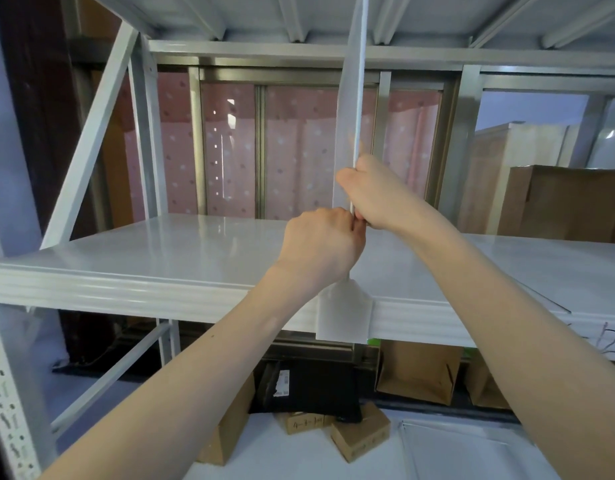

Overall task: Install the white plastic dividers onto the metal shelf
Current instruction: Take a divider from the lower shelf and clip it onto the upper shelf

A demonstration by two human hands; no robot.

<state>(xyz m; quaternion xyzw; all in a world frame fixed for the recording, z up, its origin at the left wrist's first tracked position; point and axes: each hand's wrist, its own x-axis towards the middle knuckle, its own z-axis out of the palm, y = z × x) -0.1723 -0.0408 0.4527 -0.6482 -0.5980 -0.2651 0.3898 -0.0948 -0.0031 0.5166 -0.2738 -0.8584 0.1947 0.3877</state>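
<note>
A white plastic divider (351,98) stands upright on the white metal shelf (160,258), seen almost edge-on, reaching up to the shelf above. Its lower front tab (344,317) hangs over the shelf's front lip. My right hand (375,195) grips the divider's front edge at mid height. Just below it, my left hand (320,244) pinches the same edge, and the two hands touch. The stretch of the divider behind my hands is hidden.
Another flat white panel (541,292) lies on the shelf at the right. A large cardboard box (569,202) stands at the shelf's back right. Below are paper bags (417,372), small cardboard boxes (358,438) and a black package (313,389). A slanted brace (91,133) and upright post stand at the left.
</note>
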